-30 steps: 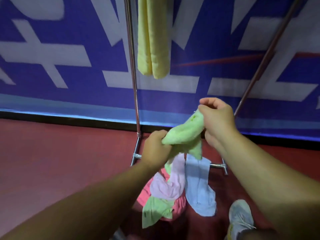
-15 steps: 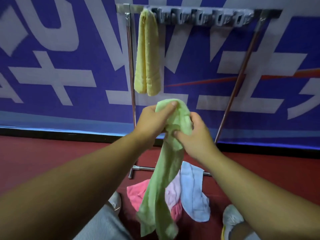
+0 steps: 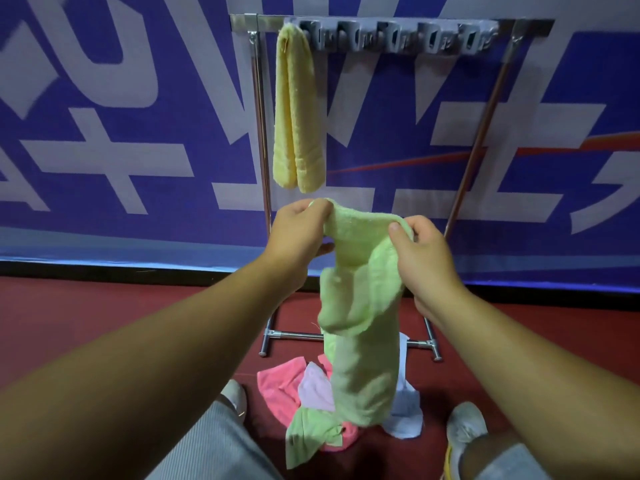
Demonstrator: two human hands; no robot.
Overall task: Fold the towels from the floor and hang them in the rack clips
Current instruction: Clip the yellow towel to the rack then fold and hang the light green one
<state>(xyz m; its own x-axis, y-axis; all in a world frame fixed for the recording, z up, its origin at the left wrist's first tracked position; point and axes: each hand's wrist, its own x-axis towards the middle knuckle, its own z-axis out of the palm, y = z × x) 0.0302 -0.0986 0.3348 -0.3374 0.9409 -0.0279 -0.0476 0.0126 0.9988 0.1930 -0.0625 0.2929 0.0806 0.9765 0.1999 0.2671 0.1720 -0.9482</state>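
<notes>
Left hand (image 3: 298, 233) and right hand (image 3: 420, 252) each pinch a top corner of the light green terry towel (image 3: 360, 317), which hangs mid-air in front of the chrome rack (image 3: 259, 133). Folded yellow towel (image 3: 298, 109) hangs at the rack's left end beside grey plastic clips (image 3: 398, 36). Pink, lilac, blue and green towel pile (image 3: 311, 393) lies on the red floor (image 3: 104, 306) below, between two grey shoes.

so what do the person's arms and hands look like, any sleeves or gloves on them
Both forearms are bare right down to the frame edge, with no sleeves in view. The left hand and right hand wear no gloves, and no rings, watch or wristband show on either wrist.
</notes>
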